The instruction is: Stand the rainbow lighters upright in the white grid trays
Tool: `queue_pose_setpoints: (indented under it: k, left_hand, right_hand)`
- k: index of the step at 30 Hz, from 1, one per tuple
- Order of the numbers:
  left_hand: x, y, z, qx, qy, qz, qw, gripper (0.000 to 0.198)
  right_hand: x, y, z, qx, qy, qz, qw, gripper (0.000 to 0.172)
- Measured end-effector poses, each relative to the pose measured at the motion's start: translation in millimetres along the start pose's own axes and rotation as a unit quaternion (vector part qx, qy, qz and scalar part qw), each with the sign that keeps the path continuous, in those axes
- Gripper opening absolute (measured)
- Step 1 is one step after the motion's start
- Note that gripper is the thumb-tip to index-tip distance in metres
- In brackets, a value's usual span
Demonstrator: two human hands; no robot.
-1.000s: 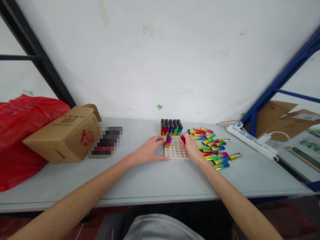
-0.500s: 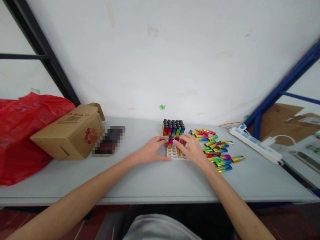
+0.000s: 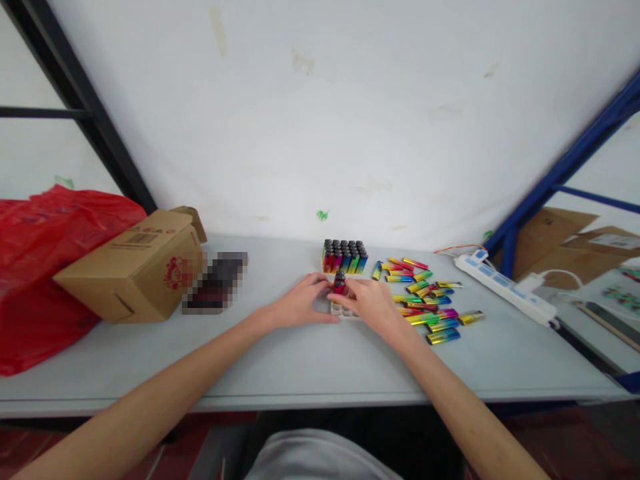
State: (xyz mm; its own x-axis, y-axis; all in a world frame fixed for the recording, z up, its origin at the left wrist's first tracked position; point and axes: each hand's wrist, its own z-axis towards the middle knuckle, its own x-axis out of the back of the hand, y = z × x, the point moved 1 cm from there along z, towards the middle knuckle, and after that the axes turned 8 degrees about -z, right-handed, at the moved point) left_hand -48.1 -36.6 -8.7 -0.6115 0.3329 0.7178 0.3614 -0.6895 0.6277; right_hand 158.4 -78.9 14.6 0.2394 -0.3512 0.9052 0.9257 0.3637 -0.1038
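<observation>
A white tray with round holes lies on the table between my hands. My left hand is at its left side, thumb along the near corner and fingers at the far end, gripping it. My right hand reaches over the tray and covers most of it. Its fingers pinch a lighter with a red body and black top above the left holes. Other lighters in the tray are largely hidden behind this hand. Just beyond stands a block of upright multicoloured lighters with black tops.
Several loose shiny lighters lie scattered to the right. Further right is a white power strip with a plug in it. At the left are a cardboard box, a red plastic bag and a blurred dark object.
My right hand has moved left and lower over the tray, hiding more of it. My left hand has stayed at the tray's left side. The view has shifted slightly.
</observation>
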Motion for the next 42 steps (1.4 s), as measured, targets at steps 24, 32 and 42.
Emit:
queue_pose_setpoints:
  k: [24, 32, 42]
  left_hand:
    - [2.5, 2.9, 0.6, 0.014, -0.011, 0.004, 1.0, 0.068]
    - [1.7, 1.3, -0.5, 0.004, -0.001, 0.0, 1.0, 0.066]
    - [1.8, 3.2, 0.1, 0.008, -0.004, 0.005, 1.0, 0.067]
  right_hand:
    - [28.1, 122.4, -13.3, -0.141, 0.063, 0.175, 0.972, 0.043]
    - [7.9, 65.4, 17.6, -0.204, 0.092, 0.551, 0.804, 0.049]
    - [2.4, 47.6, 8.0, -0.176, 0.06, 0.617, 0.765, 0.044]
